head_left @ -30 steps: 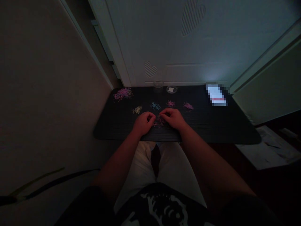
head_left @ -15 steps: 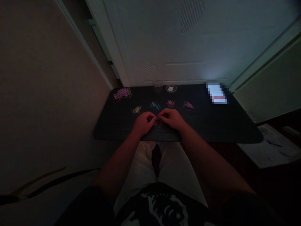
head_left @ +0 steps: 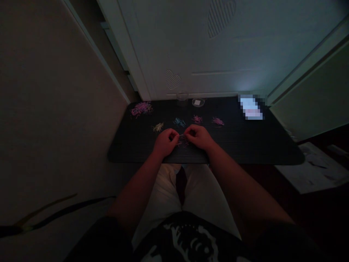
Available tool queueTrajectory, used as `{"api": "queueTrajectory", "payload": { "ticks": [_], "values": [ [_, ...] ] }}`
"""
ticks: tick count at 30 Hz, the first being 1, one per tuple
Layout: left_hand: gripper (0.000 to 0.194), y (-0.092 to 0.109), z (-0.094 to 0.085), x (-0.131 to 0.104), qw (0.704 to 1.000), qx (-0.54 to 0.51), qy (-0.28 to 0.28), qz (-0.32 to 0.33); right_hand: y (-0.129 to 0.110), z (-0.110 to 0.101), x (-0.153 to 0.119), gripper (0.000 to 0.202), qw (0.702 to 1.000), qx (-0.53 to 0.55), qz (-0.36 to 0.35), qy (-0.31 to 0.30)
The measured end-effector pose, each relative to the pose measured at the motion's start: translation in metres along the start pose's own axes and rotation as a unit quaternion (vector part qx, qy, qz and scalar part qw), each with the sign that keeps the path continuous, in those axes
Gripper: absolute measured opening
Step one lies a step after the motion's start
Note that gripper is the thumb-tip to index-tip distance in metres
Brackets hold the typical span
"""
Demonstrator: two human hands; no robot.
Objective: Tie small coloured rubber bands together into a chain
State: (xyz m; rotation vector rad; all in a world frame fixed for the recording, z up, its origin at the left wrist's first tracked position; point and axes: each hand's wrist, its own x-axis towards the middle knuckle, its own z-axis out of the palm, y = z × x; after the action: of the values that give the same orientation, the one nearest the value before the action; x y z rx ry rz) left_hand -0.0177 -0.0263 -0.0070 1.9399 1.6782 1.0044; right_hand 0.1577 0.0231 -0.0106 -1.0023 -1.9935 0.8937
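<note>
My left hand and my right hand meet over the near middle of the dark table, thumbs and fingertips pinched. A short, pale, thin strand stretches between the two pinches; its exact kind is too small and dark to make out. Beneath the fingers lies a small pinkish pile of thin strands, partly hidden. Just beyond the hands sit small piles of similar strands: a yellowish pile, a blue pile, a pink pile and a purple-pink pile.
A larger mixed pile of strands lies at the table's far left corner. Along the back edge stand a clear round container and a clear lid-like disc with a white square. A lit, blurred screen lies on the dark table.
My hands have drawn slightly apart, and the pale strand between the fingertips now shows more clearly. The piles look the same.
</note>
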Motion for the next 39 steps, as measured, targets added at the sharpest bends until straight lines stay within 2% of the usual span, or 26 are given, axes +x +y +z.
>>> {"api": "queueTrajectory", "payload": {
  "ticks": [10, 16, 22, 28, 34, 39],
  "values": [
    [0.012, -0.0009, 0.0005, -0.0003, 0.999, -0.035, 0.02, -0.009, 0.0037, -0.0005, 0.0004, 0.011, 0.997, -0.009, -0.064, 0.037],
    [0.016, -0.0025, 0.0018, 0.0, 1.0, -0.023, 0.002, -0.006, 0.0047, -0.0003, -0.0005, 0.028, 0.995, 0.012, -0.094, -0.002],
    [0.018, -0.0025, 0.0026, 0.0, 1.0, -0.006, -0.006, -0.001, 0.0047, -0.0007, -0.0006, 0.008, 0.997, 0.026, -0.065, -0.023],
    [0.019, -0.0018, 0.0027, -0.0002, 1.0, 0.008, -0.008, -0.007, -0.0002, -0.0021, -0.0027, 0.02, 0.997, 0.056, -0.038, -0.039],
    [0.018, -0.0016, 0.0033, 0.0001, 1.0, 0.02, -0.01, -0.013, -0.0019, -0.0034, -0.0019, 0.008, 0.998, 0.032, -0.04, -0.032],
    [0.018, -0.0016, 0.003, -0.0001, 1.0, 0.007, -0.015, -0.015, -0.0028, -0.0034, -0.0013, 0.008, 1.0, 0.0, -0.024, -0.018]
  ]
}}
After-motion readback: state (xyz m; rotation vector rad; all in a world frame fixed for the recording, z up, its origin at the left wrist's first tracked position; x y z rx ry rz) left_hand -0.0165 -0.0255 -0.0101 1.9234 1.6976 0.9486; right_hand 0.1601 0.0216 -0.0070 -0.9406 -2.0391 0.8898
